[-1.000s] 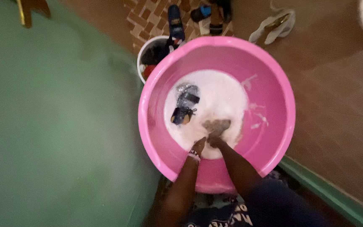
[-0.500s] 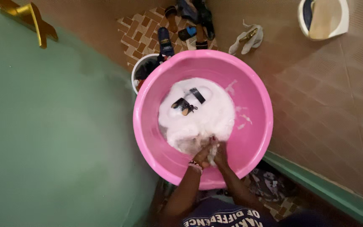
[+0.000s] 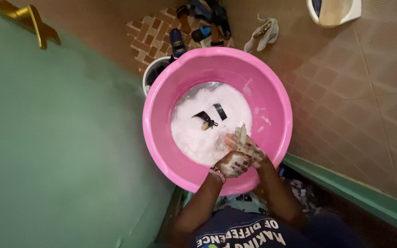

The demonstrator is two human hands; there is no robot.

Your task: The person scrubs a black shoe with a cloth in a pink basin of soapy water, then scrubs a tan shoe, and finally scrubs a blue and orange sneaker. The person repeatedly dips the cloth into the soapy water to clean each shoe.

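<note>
A small pale cloth [image 3: 241, 134] is gripped between 2 soapy hands above the near side of a pink basin [image 3: 281, 115]. The left hand [image 3: 232, 164] is curled shut around the lower end of the cloth, its fingers pressed together, and the right hand [image 3: 250, 152] is closed over it just beside, knuckles touching — the upper end of the cloth sticks up past the fingers. The basin is filled with white suds [image 3: 194, 133], in which dark pieces of clothing [image 3: 210, 117] are partly sunk, well apart from the hands. A white bucket [image 3: 149, 78] is seen touching the basin's far-left rim; shoes [image 3: 198, 23] lie on the tiled floor beyond.
</note>
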